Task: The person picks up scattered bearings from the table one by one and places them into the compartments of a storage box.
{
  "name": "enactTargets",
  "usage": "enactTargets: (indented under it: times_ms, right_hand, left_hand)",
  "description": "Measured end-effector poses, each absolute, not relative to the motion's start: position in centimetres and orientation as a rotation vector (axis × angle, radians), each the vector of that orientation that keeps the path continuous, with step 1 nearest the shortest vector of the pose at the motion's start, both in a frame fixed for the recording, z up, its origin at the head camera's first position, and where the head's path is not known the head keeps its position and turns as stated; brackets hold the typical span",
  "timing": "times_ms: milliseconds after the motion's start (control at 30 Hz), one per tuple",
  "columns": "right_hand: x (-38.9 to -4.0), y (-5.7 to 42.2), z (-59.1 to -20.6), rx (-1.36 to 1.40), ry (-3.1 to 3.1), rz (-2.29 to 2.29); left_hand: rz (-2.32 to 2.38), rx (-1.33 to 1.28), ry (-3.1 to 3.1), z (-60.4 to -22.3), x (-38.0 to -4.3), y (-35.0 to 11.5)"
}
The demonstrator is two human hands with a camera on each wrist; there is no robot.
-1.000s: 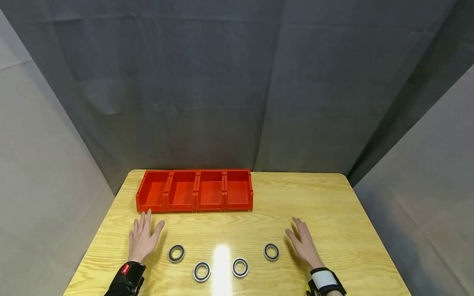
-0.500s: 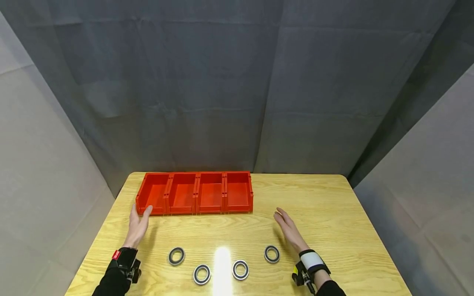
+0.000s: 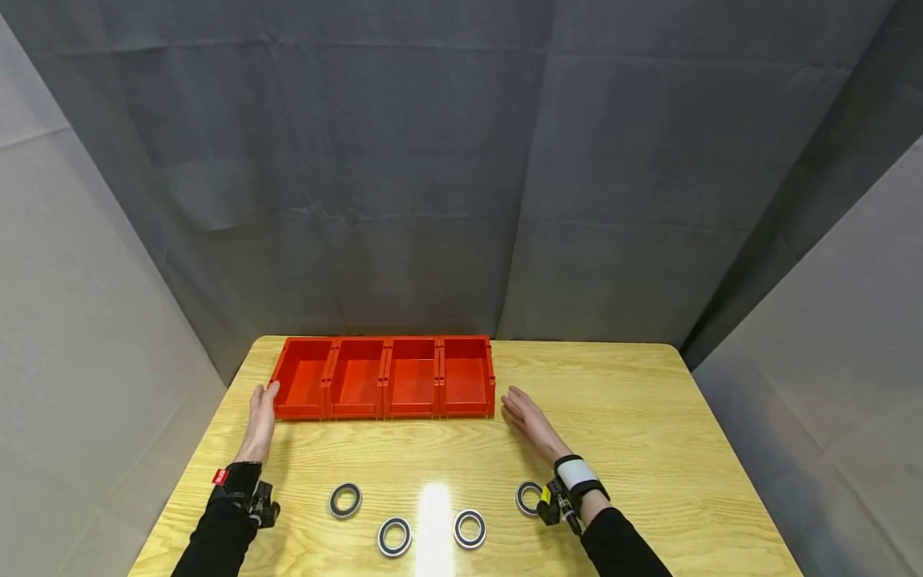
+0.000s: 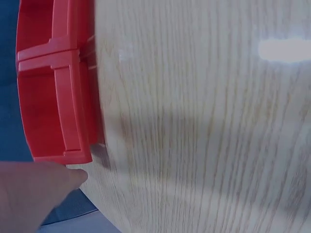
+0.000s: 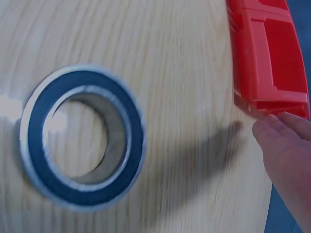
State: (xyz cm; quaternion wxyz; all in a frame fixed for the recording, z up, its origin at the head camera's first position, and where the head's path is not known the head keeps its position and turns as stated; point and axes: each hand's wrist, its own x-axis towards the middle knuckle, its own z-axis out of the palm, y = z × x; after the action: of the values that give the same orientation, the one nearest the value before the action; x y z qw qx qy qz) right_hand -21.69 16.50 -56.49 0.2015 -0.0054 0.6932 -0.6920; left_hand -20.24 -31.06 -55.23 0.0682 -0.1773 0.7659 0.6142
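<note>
A row of red open-front bins (image 3: pixel 384 407) stands joined side by side at the back of the table. At its left end is my left hand (image 3: pixel 260 418), fingers straight, the thumb by the end wall; in the left wrist view the hand (image 4: pixel 36 194) sits right beside the bin's corner. Just off the right end, my right hand (image 3: pixel 530 421) has its fingers extended, with a narrow gap to the bins in the head view. Below my right wrist lies a ball bearing (image 3: pixel 525 498), partly covered by the wrist camera; the right wrist view shows this bearing (image 5: pixel 36 141) close up.
More bearings lie flat nearer the front: a left bearing (image 3: pixel 335 502), a middle bearing (image 3: pixel 384 547) and another bearing (image 3: pixel 459 538). The wooden table (image 3: pixel 613 401) has a grey curtain (image 3: pixel 360 200) behind it and pale panels at both sides.
My left hand has moved up and left from in front of the bins to their left end. My right hand has travelled left and forward to their right end. The bins and bearings stay put.
</note>
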Motion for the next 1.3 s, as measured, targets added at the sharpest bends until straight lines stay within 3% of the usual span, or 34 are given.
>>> enactTargets:
  times_ms: [667, 1300]
  right_hand:
    - [-22.4, 15.7, -56.7, -0.012, 1.848, -1.954]
    - [-20.8, 20.1, -56.2, 0.019, 1.875, -1.983]
  left_hand:
    - [1.991, -0.468, 2.245, -54.5, -20.7, -31.4]
    - [1.905, -0.31, 2.257, -54.6, -20.2, -30.0]
